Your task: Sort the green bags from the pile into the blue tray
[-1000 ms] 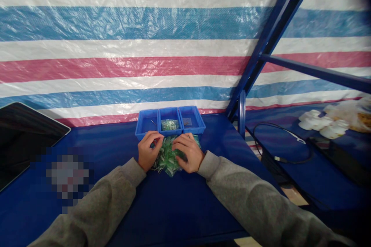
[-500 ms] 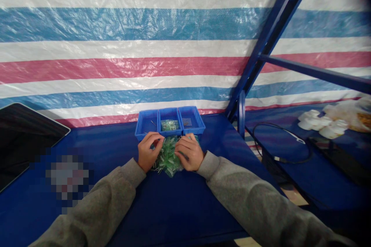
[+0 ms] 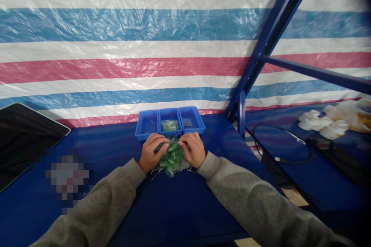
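Between my two hands is a bunched heap of shiny green see-through plastic (image 3: 172, 159), which looks like a bag of small green pieces. My left hand (image 3: 152, 152) has its thumb and fingers closed on the upper left of it. On the upper right side, my right hand (image 3: 195, 150) pinches it with bent fingers. The fingertips are partly hidden. Thin metal pins (image 3: 154, 173) stick out on the table by my left hand. Just behind, a blue three-part bin (image 3: 139, 137) holds a clear packet of small pieces (image 3: 169, 125) in its middle compartment.
A dark flat screen (image 3: 26, 139) lies at the left, near a blurred-out patch (image 3: 68, 177). To the right stand a blue metal frame (image 3: 241, 114), a black cable (image 3: 285, 161), white bottles (image 3: 333, 129) and a plastic bag (image 3: 359, 115). Striped sheeting (image 3: 121, 67) hangs behind.
My hands have drawn closer together and closed on the green plastic, which is now more bunched up. The pins by my left hand show more. The bin has not moved.
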A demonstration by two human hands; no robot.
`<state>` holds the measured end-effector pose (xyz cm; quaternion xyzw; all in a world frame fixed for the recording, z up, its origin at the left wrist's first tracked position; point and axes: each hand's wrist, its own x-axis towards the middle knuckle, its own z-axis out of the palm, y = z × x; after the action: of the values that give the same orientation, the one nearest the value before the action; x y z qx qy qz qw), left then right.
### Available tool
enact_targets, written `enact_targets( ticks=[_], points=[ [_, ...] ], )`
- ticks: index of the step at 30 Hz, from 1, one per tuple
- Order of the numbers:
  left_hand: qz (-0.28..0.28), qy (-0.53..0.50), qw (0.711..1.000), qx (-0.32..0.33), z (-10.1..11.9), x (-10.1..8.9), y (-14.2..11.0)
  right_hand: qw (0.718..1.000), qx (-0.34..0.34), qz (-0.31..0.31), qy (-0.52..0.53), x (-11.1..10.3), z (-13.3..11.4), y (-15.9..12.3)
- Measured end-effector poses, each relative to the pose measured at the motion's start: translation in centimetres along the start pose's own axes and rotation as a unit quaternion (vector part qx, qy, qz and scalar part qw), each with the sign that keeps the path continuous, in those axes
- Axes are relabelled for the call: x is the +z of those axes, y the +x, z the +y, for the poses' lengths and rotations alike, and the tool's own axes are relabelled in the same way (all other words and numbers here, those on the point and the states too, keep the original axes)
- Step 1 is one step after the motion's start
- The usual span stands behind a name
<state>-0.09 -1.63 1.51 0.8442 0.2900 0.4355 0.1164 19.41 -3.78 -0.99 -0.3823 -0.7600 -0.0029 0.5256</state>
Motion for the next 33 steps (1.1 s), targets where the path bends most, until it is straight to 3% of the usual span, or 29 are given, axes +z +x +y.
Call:
enact_targets(
  ticks=[24, 33],
  points=[
    [-0.007, 0.042, 0.999, 0.031, -0.32, 0.37, 0.05, 0.991, 0.102, 0.088, -0.017, -0.26, -0.21, 0.04],
    [0.015, 0.05, 0.999, 0.008, -0.52, 0.58, -0.01, 0.991, 0.101, 0.078, 0.031, -0.38, -0.61, 0.07]
  ],
)
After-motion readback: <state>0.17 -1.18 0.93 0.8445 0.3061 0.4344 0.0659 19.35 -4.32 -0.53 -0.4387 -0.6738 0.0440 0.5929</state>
